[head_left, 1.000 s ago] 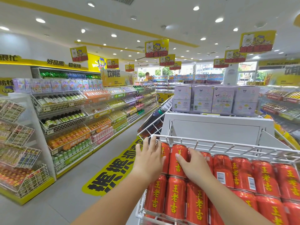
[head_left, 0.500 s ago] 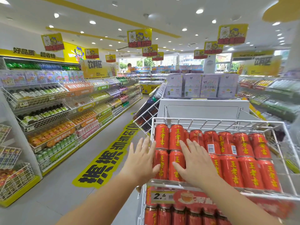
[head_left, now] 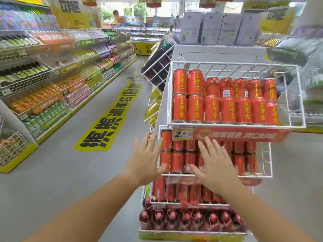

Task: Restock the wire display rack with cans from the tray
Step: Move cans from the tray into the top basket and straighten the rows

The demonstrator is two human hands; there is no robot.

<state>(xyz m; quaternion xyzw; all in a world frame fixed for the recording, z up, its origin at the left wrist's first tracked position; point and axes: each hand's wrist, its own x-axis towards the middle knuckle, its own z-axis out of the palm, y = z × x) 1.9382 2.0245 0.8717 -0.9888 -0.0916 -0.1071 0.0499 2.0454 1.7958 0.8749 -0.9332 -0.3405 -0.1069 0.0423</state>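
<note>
Bright, even light, few shadows; motion blur thickens right of and below the wire display rack (head_left: 234, 126); frame edges bow.

White wire display rack (head_left: 234, 64), tiered baskets stepping down toward the viewer – top basket holds red cans (head_left: 211, 109) with yellow characters, upright, stacked two high, front row full across; the upper layer's left two cans sit forward, the rest further back. Second-tier cans (head_left: 177, 160) – also red, upright, two high. Third-tier cans (head_left: 158, 189) red, blurred, count unclear
</note>
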